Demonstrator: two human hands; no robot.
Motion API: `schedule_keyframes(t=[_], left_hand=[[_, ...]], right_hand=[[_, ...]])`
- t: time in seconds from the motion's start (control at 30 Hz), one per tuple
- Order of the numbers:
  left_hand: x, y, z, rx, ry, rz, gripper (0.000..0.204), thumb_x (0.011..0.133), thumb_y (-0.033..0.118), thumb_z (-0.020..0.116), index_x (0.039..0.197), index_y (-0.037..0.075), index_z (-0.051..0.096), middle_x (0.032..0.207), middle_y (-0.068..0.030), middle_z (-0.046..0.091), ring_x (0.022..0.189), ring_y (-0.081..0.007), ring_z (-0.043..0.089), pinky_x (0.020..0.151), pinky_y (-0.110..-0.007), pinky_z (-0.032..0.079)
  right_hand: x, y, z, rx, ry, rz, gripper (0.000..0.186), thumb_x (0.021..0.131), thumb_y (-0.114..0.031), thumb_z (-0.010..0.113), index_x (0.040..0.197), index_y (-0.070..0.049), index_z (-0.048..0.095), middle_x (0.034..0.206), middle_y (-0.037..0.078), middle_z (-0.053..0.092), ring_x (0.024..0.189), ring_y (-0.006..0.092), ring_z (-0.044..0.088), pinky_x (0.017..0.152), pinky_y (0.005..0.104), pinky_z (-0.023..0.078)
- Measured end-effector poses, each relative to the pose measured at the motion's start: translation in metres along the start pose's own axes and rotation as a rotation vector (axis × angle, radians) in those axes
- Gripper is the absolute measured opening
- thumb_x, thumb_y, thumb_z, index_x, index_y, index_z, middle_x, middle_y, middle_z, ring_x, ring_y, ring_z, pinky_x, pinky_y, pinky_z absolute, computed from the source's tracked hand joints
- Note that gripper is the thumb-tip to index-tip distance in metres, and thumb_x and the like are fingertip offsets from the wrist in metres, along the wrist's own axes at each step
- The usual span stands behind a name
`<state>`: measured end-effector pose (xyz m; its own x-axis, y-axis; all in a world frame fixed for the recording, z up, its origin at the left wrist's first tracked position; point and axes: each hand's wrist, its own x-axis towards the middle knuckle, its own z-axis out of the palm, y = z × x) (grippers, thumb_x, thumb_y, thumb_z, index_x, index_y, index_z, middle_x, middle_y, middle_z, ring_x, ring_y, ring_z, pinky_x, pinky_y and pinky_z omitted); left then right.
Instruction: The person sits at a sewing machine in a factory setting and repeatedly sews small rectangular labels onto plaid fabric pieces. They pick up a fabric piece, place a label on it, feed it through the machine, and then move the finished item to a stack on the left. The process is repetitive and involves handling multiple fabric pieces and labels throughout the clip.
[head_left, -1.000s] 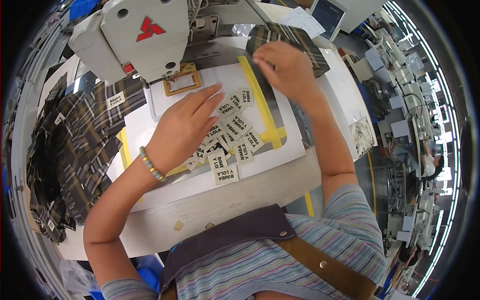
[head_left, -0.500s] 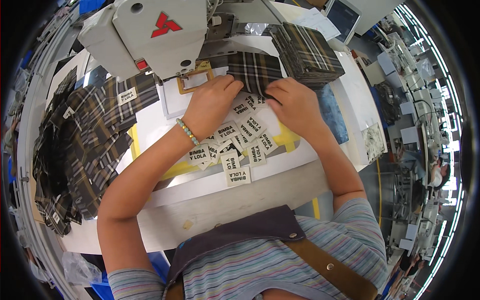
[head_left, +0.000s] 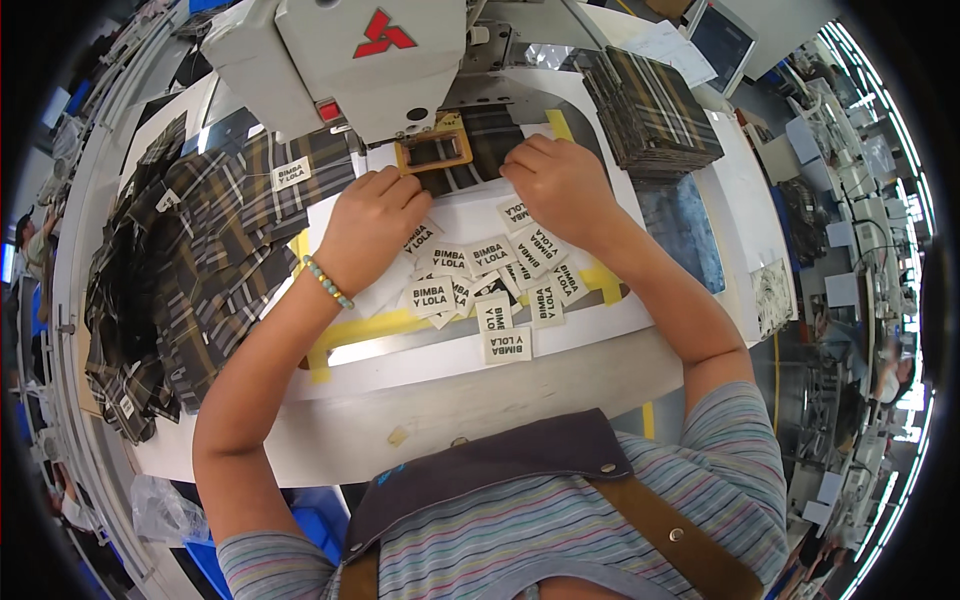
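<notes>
A dark plaid fabric piece [head_left: 492, 145] lies beneath the yellow clamp frame [head_left: 462, 146] of the white sewing machine [head_left: 340, 70]. My left hand [head_left: 372, 225], wearing a beaded bracelet, has curled fingers at the piece's lower left, fingertips partly hidden. My right hand [head_left: 560, 190] grips its right side with bent fingers. Just below both hands, several cream printed labels [head_left: 490, 256] are scattered over a white board edged with yellow tape [head_left: 375, 325].
Loose plaid pieces [head_left: 190, 290] are heaped at left, a neat plaid stack [head_left: 660, 110] at right beside papers [head_left: 662, 48] and a monitor [head_left: 722, 40]. A blue bin [head_left: 315, 525] stands below the table [head_left: 450, 390]. Co-workers [head_left: 890, 375] sit along the right side.
A plaid piece appeared between my hands and now sits under the clamp frame. My right hand came down toward it; my left hand stays on the near side, having shifted with it.
</notes>
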<state>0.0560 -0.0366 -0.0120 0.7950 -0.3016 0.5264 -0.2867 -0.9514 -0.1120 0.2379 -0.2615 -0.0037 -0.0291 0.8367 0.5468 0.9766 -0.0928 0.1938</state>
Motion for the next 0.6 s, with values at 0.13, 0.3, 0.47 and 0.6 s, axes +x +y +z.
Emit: schedule_keyframes(t=[0.13, 0.3, 0.47, 0.6], left_hand=[[-0.028, -0.017, -0.008, 0.058, -0.066, -0.046, 0.022, 0.079, 0.004, 0.069, 0.100, 0.005, 0.075, 0.104, -0.0044, 0.073, 0.095, -0.0245, 0.069, 0.084, -0.037, 0.058], [-0.041, -0.006, -0.026, -0.080, -0.012, -0.234, 0.030, 0.083, -0.006, 0.069, 0.112, 0.000, 0.075, 0.115, -0.0103, 0.075, 0.109, -0.0301, 0.069, 0.092, -0.041, 0.058], [-0.047, 0.008, -0.034, -0.184, -0.073, -0.289, 0.041, 0.091, -0.003, 0.071, 0.132, 0.001, 0.069, 0.120, -0.0149, 0.074, 0.124, -0.0351, 0.065, 0.100, -0.045, 0.055], [-0.053, 0.009, -0.028, -0.108, -0.093, -0.271, 0.037, 0.096, 0.007, 0.072, 0.132, 0.002, 0.068, 0.128, -0.0112, 0.074, 0.128, -0.0357, 0.065, 0.105, -0.044, 0.055]], right_hand=[[0.011, -0.013, 0.010, 0.149, -0.124, 0.033, 0.011, 0.087, -0.016, 0.073, 0.093, -0.007, 0.077, 0.097, 0.003, 0.073, 0.097, 0.0238, 0.069, 0.081, 0.0381, 0.057], [0.007, -0.003, -0.014, 0.240, -0.224, 0.230, 0.024, 0.097, -0.025, 0.073, 0.109, -0.006, 0.080, 0.116, 0.007, 0.076, 0.111, 0.0281, 0.068, 0.094, 0.0403, 0.057], [-0.016, -0.004, -0.012, 0.291, -0.211, 0.175, 0.034, 0.104, -0.029, 0.066, 0.128, -0.007, 0.077, 0.146, 0.013, 0.065, 0.146, 0.0342, 0.050, 0.119, 0.0460, 0.043], [-0.026, -0.006, -0.006, 0.343, -0.308, 0.232, 0.040, 0.109, -0.032, 0.060, 0.139, -0.008, 0.071, 0.158, 0.014, 0.055, 0.155, 0.0368, 0.039, 0.125, 0.0491, 0.034]])
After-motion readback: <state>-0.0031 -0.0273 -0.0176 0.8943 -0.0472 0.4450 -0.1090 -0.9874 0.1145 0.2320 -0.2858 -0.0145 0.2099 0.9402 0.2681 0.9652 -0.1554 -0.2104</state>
